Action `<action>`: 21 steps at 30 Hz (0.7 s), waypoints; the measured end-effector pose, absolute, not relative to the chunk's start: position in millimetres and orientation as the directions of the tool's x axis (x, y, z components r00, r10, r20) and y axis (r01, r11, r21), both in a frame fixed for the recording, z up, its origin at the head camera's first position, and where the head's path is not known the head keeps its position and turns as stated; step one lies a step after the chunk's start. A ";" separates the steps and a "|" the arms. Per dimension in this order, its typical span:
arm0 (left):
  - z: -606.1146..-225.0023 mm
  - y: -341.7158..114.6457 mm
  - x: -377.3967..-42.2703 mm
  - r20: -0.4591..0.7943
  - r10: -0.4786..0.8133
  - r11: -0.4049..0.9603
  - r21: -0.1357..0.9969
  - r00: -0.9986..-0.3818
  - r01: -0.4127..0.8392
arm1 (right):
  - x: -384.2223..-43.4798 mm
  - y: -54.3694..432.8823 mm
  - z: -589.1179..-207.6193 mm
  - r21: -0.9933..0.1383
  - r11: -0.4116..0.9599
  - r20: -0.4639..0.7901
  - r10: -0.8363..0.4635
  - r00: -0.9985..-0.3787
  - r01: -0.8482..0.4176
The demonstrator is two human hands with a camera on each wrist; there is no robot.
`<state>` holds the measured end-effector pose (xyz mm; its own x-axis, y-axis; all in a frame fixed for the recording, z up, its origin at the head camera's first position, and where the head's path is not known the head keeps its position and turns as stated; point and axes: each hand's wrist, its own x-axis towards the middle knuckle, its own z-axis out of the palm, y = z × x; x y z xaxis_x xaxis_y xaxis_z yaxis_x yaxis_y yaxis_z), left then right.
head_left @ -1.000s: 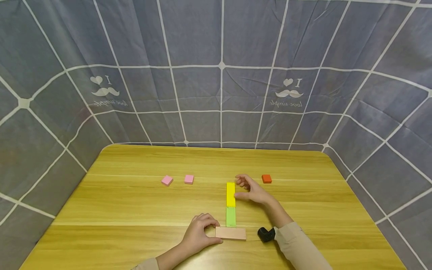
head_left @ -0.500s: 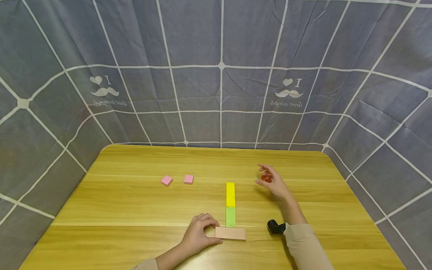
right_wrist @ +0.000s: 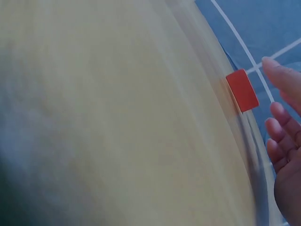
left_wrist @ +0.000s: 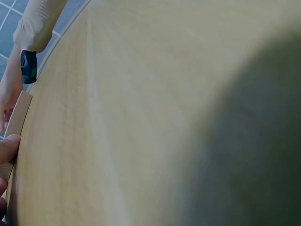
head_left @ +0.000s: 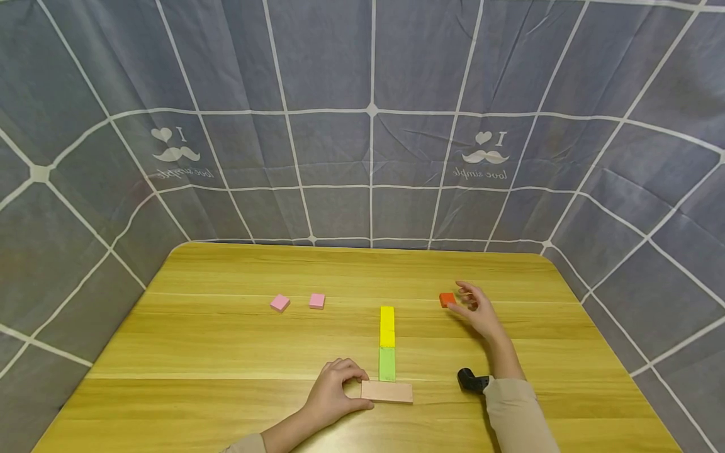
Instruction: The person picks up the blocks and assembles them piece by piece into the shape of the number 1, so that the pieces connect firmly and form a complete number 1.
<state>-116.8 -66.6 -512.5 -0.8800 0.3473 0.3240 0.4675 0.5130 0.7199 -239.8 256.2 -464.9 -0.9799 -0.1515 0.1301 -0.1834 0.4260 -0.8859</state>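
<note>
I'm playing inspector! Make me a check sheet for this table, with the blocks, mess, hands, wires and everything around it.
Surface: wood-patterned table, rounded far corners.
Blocks: yellow and green end to end, leading to tan; two pink off left; red far right.
Clutter: nothing seen.
Left hand: holds tan's left end.
Right hand: beside red, not gripping it; black device at its sleeve.
Wires: nothing seen.
Surroundings: grey cloth, white lines, creased.

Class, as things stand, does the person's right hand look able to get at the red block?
Probably yes: the right hand is close beside the red block, its fingers hold nothing, and no other object shows between hand and block.
</note>
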 end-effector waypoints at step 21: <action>-512.7 -66.1 -117.6 0.329 0.350 0.518 0.713 -0.877 0.473 | -259.5 274.0 -504.3 -0.790 0.564 0.149 -0.204 -0.967 -0.241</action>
<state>-117.6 -66.1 -512.7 -0.8773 0.3498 0.3285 0.4733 0.5177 0.7127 -259.5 274.0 -504.3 -0.9675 -0.2041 0.1494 -0.2409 0.5642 -0.7897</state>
